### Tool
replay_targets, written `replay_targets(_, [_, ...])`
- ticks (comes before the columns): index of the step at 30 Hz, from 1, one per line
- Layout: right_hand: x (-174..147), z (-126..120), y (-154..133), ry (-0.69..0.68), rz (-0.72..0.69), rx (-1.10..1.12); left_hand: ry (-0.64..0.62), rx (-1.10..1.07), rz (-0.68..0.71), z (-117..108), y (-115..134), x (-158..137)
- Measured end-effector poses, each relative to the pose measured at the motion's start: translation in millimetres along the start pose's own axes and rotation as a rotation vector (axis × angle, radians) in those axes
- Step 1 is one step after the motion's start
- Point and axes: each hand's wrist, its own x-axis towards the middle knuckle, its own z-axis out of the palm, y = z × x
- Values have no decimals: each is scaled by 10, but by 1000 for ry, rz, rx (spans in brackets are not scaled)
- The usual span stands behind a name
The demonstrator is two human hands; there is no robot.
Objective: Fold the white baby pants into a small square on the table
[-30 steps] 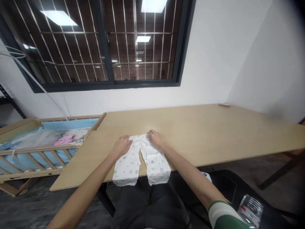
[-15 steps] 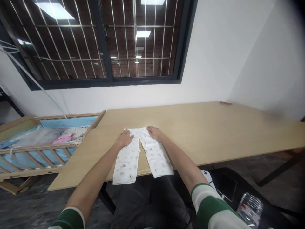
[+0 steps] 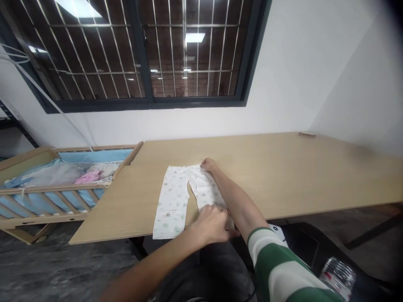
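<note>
A pair of small white baby pants (image 3: 172, 201) with a pale green and brown print lies spread on the wooden table, its legs pointing toward me. My right hand (image 3: 209, 164) is closed at the right corner of the waistband, pinching the cloth. Across the lower part of the right pant leg, my left hand (image 3: 214, 223) has its fingers curled onto the fabric, its thumb out to the right. That hand and my right forearm hide much of this leg and its hem. The left leg lies flat with no hand on it.
The wooden table (image 3: 270, 172) runs along the wall under a barred window (image 3: 189, 63). On the left stands a wooden crib (image 3: 56, 191) with blue lining and a pink cloth (image 3: 88, 176). A clear plastic package (image 3: 338, 277) and a dark chair (image 3: 321, 247) are at the lower right.
My left hand has left the waistband's left side and crossed to the lower right pant leg. My right hand stays at the waistband, now pinching its corner. The view has shifted slightly.
</note>
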Motion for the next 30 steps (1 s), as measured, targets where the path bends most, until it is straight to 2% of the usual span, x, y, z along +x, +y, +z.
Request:
replay_targets(3, [-25, -6, -10, -1, 30, -17, -56, 5, 6, 123, 211, 7])
replay_targets(6, [-68, -34, -36, 18, 30, -13, -61, -2, -16, 146, 219, 43])
replay_targets(10, [-124, -98, -103, 36, 18, 24, -43, -59, -67, 44, 209, -23])
replay_targets(16, [-137, -255, -400, 51, -7, 136, 102, -286, -408, -192, 113, -392])
replay_targets(19, [-106, -261, -650, 45, -36, 191, 206, -419, -510, -248, -39, -660])
replay_targets(21, [-80, -199, -843, 45, -58, 215, 269, -430, -574, -255, -146, -849])
replay_targets(24, [-68, -3, -1138, 48, -87, 226, 329, -226, -686, -233, -288, -1114])
replay_targets(27, [-104, 272, -1387, 29, -107, 213, 279, -16, -777, -188, -415, -1318])
replay_targets(30, [-175, 553, -1553, -4, -117, 182, 198, 35, -836, -141, -523, -1452])
